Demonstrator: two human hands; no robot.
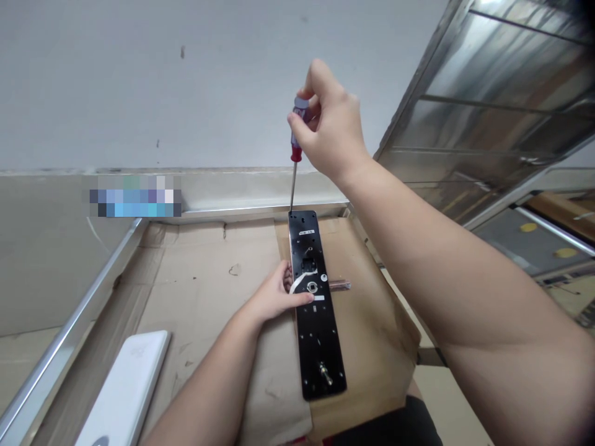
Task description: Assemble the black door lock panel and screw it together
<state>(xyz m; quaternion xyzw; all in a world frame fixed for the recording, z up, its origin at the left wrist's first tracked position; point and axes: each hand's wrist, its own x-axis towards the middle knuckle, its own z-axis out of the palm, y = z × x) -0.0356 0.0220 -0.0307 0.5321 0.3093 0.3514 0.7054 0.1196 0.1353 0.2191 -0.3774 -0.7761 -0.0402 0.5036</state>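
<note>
Right hand (331, 121) fingers clenched on red-handled screwdriver (296, 152), tip at top end of black lock backplate (317, 303); left hand (279, 294) fingers lying open on the backplate, which sits unclamped on cardboard (209, 279): tip-slip risk if it shifts.

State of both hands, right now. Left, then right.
Left hand: open, resting on the black door-lock plate, holding nothing.
Right hand: closed, gripping a red-handled screwdriver.
</note>
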